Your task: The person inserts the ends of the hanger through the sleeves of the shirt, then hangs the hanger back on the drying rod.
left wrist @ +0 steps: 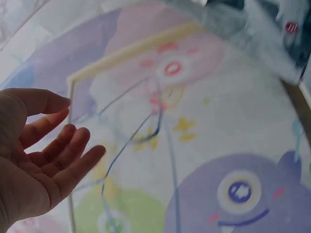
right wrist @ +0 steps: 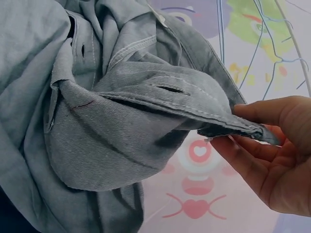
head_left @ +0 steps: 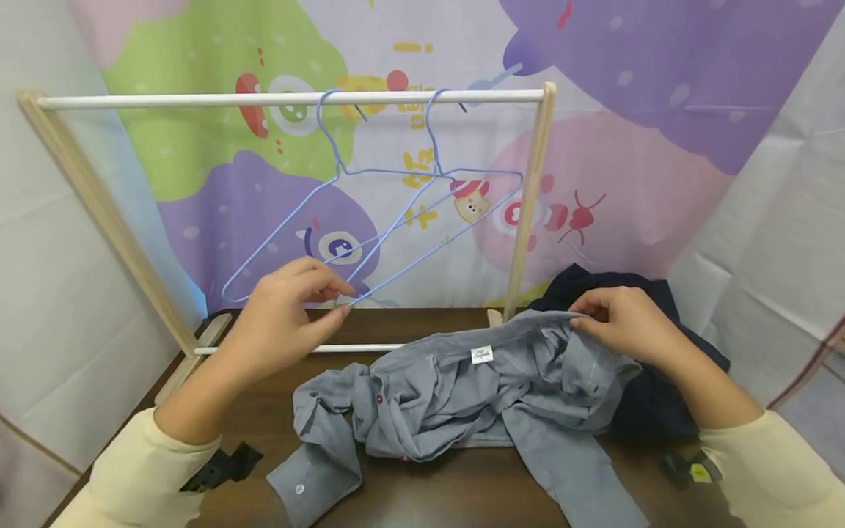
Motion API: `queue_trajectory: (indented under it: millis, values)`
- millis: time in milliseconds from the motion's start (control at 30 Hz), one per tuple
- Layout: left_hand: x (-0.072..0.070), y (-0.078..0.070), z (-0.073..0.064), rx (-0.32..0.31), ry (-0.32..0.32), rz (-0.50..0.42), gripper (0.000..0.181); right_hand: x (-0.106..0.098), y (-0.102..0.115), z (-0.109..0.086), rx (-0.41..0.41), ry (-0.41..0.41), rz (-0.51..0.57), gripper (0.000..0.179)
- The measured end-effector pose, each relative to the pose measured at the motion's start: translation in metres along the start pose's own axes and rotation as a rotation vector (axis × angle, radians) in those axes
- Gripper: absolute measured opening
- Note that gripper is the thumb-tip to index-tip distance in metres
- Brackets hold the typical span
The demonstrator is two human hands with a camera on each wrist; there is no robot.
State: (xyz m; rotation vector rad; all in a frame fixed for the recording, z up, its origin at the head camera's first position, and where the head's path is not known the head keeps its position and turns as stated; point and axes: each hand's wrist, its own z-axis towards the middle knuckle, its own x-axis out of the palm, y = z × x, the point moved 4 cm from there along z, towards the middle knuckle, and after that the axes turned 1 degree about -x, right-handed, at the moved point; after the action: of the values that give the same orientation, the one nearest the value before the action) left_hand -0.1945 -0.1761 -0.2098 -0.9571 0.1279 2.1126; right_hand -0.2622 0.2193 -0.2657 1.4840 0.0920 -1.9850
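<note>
A grey button-up shirt (head_left: 449, 396) with a white label lies bunched on the brown table, its sleeves spread toward the front. My right hand (head_left: 620, 323) pinches the shirt at its collar edge; in the right wrist view, thumb and fingers (right wrist: 257, 150) grip the folded cloth near a buttonhole. Two blue wire hangers hang from the rack. My left hand (head_left: 290, 308) is raised beside the lower corner of the right hanger (head_left: 429, 253), fingertips overlapping it in the head view. Seen from the left wrist, the fingers (left wrist: 73, 170) are loosely bent around nothing.
The rack's white rod (head_left: 198, 101) rests on wooden side posts (head_left: 528, 213). The other hanger (head_left: 277, 235) hangs to the left. Dark folded clothing (head_left: 660, 396) lies at the right, behind my right hand. A patterned curtain (head_left: 409, 44) backs the table (head_left: 429, 491).
</note>
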Motion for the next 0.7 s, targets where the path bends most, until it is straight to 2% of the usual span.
queue_trajectory:
  millis: [100, 267, 500, 700]
  values:
    - [-0.016, 0.007, 0.006, -0.019, -0.017, 0.014, 0.021, -0.002, 0.002, 0.000, -0.005, -0.004, -0.003, 0.009]
    - [-0.035, 0.025, 0.014, -0.101, -0.047, 0.060, 0.019, -0.005, 0.006, 0.000, -0.002, 0.002, -0.019, 0.009]
    - [-0.048, 0.052, 0.020, -0.202, -0.065, 0.142, 0.023, -0.007, 0.010, 0.000, -0.006, 0.019, -0.020, 0.010]
    - [-0.058, 0.069, 0.029, -0.292, -0.036, 0.200, 0.029, -0.009, 0.014, -0.001, 0.001, 0.037, -0.019, 0.011]
